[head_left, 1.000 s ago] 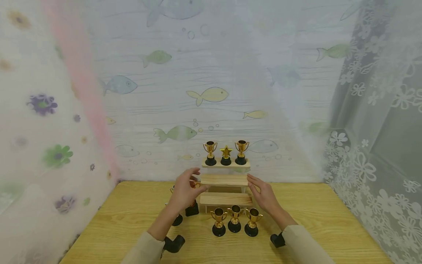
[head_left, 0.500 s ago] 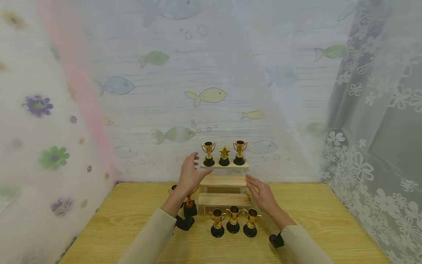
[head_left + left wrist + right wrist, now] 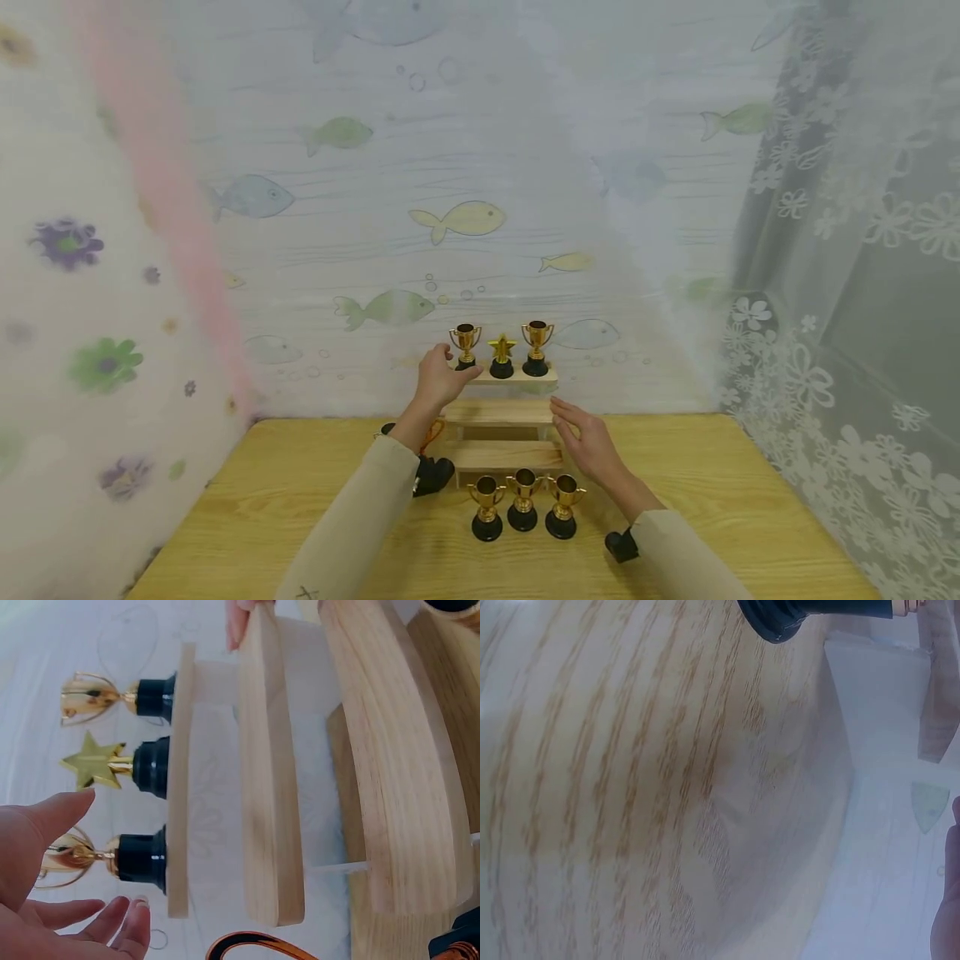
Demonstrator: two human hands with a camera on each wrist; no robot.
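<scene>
My left hand (image 3: 441, 382) is at the left gold trophy cup (image 3: 466, 337) on the stand's top shelf (image 3: 517, 377). In the left wrist view its thumb and fingers (image 3: 135, 922) are spread around that trophy cup (image 3: 71, 859), with a gap visible. Beside it stand a gold star trophy (image 3: 502, 357) and another gold trophy cup (image 3: 536, 346). My right hand (image 3: 592, 442) has straight fingers at the right end of the middle shelf (image 3: 495, 410); in the left wrist view its fingertips (image 3: 238, 622) touch that shelf's end.
Several more trophies stand on the wooden table (image 3: 300, 500): gold cups (image 3: 523, 498) before the lower shelf (image 3: 506, 456), and a dark cup (image 3: 386, 429) plus an orange-handled one (image 3: 433, 433) partly behind my left arm. A fish-patterned curtain (image 3: 360, 233) hangs behind.
My left hand has risen from beside the middle shelf to the top shelf's left trophy cup. My right hand stays at the middle shelf's end. The head view has shifted slightly.
</scene>
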